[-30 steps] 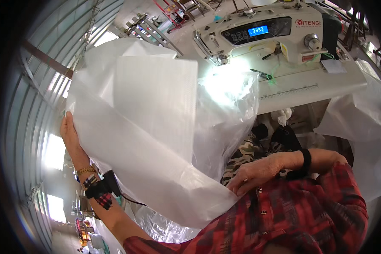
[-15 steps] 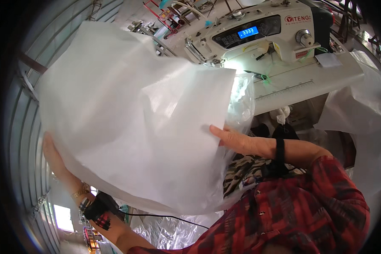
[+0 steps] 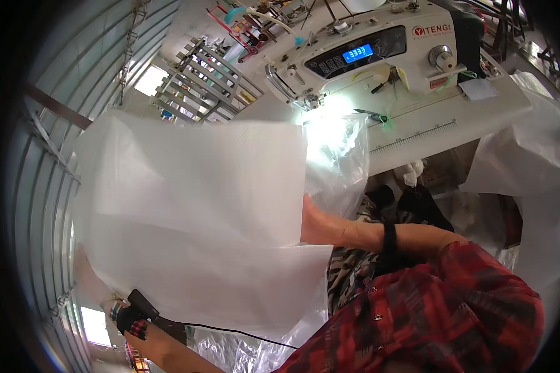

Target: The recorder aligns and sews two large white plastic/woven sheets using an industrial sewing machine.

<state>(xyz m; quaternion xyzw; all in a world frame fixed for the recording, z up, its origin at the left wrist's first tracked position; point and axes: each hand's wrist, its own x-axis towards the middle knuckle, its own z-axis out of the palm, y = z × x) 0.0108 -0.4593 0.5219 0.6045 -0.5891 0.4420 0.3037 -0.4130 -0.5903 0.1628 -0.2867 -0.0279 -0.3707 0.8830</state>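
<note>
A large white plastic sheet [image 3: 193, 186], with a fold across its lower half, spreads in front of me. My left hand [image 3: 90, 273] grips its far left edge; the hand is blurred and the sheet hides part of the fingers. At the right edge my right hand [image 3: 322, 225] is closed on the sheet near the fold, its fingers covered by the material. Clear plastic film [image 3: 337, 171] lies beside that edge, under the bright lamp of a white sewing machine [image 3: 367, 53]. The sheet's upper right corner is close to the machine's needle area.
The machine table [image 3: 442, 133] carries a printed ruler scale and green thread [image 3: 386, 121]. More white sheeting [image 3: 522, 161] hangs off its right side. Crinkled clear film [image 3: 242, 351] lies below my sheet. A slatted metal rack [image 3: 205, 81] stands beyond, with a corrugated wall at left.
The sheet has come down toward me and folded over, uncovering the rack. Both hands have moved lower, and my right thumb, which lay on top, is now out of sight.
</note>
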